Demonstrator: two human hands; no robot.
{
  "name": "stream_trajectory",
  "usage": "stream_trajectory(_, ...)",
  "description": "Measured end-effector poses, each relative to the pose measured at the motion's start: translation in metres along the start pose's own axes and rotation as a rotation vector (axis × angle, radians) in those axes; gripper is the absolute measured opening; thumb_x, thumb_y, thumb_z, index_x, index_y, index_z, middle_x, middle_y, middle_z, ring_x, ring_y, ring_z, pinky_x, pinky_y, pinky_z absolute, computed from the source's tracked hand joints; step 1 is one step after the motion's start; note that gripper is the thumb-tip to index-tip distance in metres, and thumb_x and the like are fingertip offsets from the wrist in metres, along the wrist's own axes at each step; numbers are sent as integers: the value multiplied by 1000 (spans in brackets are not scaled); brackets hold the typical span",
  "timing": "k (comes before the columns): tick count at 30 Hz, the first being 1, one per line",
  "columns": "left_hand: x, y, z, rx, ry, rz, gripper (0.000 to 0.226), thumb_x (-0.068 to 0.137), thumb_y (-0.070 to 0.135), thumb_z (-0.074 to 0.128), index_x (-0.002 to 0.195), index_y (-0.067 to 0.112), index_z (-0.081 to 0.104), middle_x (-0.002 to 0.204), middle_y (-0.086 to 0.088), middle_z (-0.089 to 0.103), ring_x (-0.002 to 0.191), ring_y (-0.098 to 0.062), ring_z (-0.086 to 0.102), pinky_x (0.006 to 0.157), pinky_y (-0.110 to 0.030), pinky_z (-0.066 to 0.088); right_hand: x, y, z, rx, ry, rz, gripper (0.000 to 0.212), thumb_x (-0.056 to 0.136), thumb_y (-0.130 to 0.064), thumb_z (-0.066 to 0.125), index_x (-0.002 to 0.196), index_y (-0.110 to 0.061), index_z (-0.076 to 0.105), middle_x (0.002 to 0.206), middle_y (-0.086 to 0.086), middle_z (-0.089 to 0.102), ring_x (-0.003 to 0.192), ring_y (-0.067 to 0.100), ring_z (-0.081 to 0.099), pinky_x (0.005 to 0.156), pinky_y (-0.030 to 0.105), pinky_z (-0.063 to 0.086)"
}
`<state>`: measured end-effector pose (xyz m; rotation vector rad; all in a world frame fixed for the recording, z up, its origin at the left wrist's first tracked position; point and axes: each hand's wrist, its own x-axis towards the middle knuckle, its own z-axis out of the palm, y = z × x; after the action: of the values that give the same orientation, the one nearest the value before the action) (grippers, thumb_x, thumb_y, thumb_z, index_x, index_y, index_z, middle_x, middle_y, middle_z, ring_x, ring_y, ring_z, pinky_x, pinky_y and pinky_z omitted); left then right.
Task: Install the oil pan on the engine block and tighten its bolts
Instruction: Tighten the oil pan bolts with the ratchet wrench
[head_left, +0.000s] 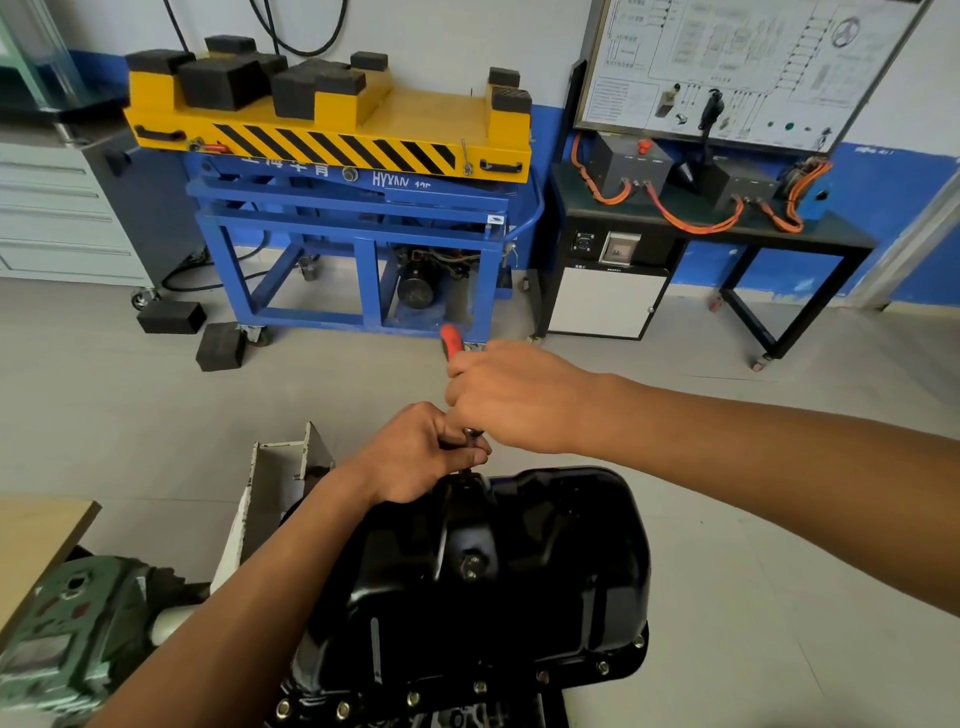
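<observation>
Floor (156, 405) beyond, hands (421, 457) (514, 400) grip ratchet (450, 339) just above oil pan (545, 561).

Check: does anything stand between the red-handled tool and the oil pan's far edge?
Nothing visible does. The left hand holds its shaft at the oil pan edge; the right hand grips the red handle.

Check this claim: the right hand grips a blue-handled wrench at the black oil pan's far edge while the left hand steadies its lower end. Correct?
No: in the head view the wrench has a red handle, not blue. The right hand grips it at the far edge of the oil pan, the left hand steadying its lower end.
</observation>
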<state>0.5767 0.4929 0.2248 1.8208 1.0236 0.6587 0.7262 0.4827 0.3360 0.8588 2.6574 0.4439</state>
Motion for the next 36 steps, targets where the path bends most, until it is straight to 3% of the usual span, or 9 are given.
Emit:
stream_trajectory(4,0,-1,0,-9,7,-18,9,89,4,73,90,-4,78,88,-1,78,81,0,70,80,-17,50,1,4,3,-30,-18,-6,18,92,-7,52,90,-17,66,75,0,56,80,25,57,65,36,50)
stream_trajectory(7,2,-1,0,-29,3,-41,12,90,7,72,89,-4,77,90,-2,77,86,-11,72,86,-27,54,-3,10,3,21,-36,79,14,91,-12,60,78,-18,56,61,-3,38,61,22,45,50,29,30)
stream_trajectory(11,0,1,-2,-17,-61,-37,35,92,20,72,83,-13,67,71,-7,53,68,-19,39,67,-33,36,-7,5,8,268,-99,210,43,90,-43,67,65,-19,42,63,-2,43,53,15,41,46,28,27)
stream_trajectory(16,-1,4,-3,-38,-61,-34,35,91,17,72,89,-17,68,83,-9,63,80,-15,52,77,-34,43,-8,-7,6,319,-100,281,46,92,-28,68,63,-23,34,66,-2,37,52,13,36,46,28,22)
stream_trajectory(19,0,1,-1,-28,-44,-29,22,91,6,71,88,-15,71,88,-14,76,77,3,65,79,-22,50,-3,-7,-2,132,-55,203,35,91,-6,57,63,-19,39,65,1,40,53,18,38,54,29,36)
stream_trajectory(23,2,-3,-1,-30,-24,-37,16,90,-1,70,79,-13,71,62,14,68,60,11,57,66,-7,41,2,-2,3,-53,7,0,24,95,-14,45,91,-21,67,91,0,65,94,22,58,80,38,46)
stream_trajectory(26,1,-3,0,-36,-16,-47,15,90,-2,70,76,-9,72,57,18,65,58,12,57,64,-5,41,3,5,9,-40,23,-31,23,94,-13,47,94,-24,67,90,-4,64,97,21,55,83,38,46)
stream_trajectory(32,0,1,0,-51,17,-38,8,89,4,73,90,-2,78,92,-11,77,85,-12,68,88,-32,54,-2,12,9,58,-42,70,14,85,-7,59,82,-19,63,63,-1,48,66,26,55,51,31,38)
stream_trajectory(36,-2,3,-1,-36,-49,-51,31,92,14,72,84,-15,67,72,-9,57,68,-18,40,66,-35,38,-8,10,6,193,-88,144,46,89,-39,70,61,-24,36,60,-5,39,51,12,36,46,27,20)
